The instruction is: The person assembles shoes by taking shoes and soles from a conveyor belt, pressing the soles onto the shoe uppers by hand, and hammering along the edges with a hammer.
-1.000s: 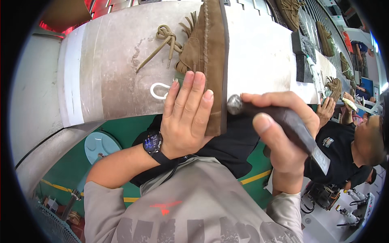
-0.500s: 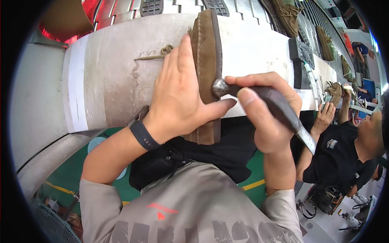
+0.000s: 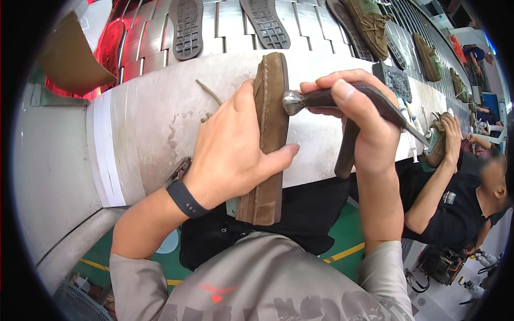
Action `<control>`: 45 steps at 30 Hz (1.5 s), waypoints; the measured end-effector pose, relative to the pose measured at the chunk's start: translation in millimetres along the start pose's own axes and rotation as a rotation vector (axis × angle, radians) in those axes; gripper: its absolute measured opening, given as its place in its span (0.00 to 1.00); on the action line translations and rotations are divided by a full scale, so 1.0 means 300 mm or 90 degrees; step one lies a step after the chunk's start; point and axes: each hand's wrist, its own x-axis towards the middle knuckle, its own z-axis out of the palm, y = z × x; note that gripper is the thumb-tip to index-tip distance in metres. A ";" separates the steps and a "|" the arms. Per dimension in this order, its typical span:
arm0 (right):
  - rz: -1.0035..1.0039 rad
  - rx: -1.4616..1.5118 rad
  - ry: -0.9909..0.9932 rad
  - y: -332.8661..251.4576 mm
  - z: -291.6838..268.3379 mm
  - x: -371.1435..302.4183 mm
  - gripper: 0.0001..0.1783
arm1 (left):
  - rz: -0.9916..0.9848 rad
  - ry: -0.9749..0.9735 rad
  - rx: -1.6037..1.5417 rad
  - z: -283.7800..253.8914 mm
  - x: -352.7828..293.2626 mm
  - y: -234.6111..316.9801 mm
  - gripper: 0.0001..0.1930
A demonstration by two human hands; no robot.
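A brown suede shoe (image 3: 274,123) is on its side on the pale work table, its sole edge facing right. Its near end reaches past the table edge toward my body. My left hand (image 3: 230,144) grips it from the left, with the thumb across the side and the other fingers partly hidden. A shoelace (image 3: 209,92) trails out beside that hand. My right hand (image 3: 369,120) is closed around a dark hammer with a rounded metal head (image 3: 293,102). The hammer head is against or very close to the shoe's sole edge; I cannot tell which.
Beyond the table, a metal slat conveyor carries several loose soles (image 3: 187,29) and shoes (image 3: 367,27). A dark block (image 3: 392,81) and thin tools (image 3: 409,115) lie at right. A co-worker in a black shirt (image 3: 452,195) handles another shoe (image 3: 439,142). A brown curved panel (image 3: 75,51) stands at far left.
The view has shifted, bringing more of the conveyor into sight. Along the shoe, the hammer head has moved from about the middle toward the far end. My left hand keeps its grip.
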 end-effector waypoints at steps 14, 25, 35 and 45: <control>0.016 -0.116 -0.114 -0.037 -0.090 0.216 0.13 | 0.069 0.003 0.102 0.007 0.022 0.040 0.52; 0.070 -0.076 -0.068 -0.002 -0.073 0.249 0.18 | 0.039 -0.014 0.091 0.010 0.015 0.029 0.53; 0.027 -0.207 -0.146 -0.088 -0.030 0.087 0.15 | 0.032 -0.005 0.082 0.003 0.012 0.025 0.53; 0.026 0.151 0.137 0.108 -0.001 -0.221 0.18 | 0.104 -0.200 0.140 -0.127 -0.048 0.054 0.54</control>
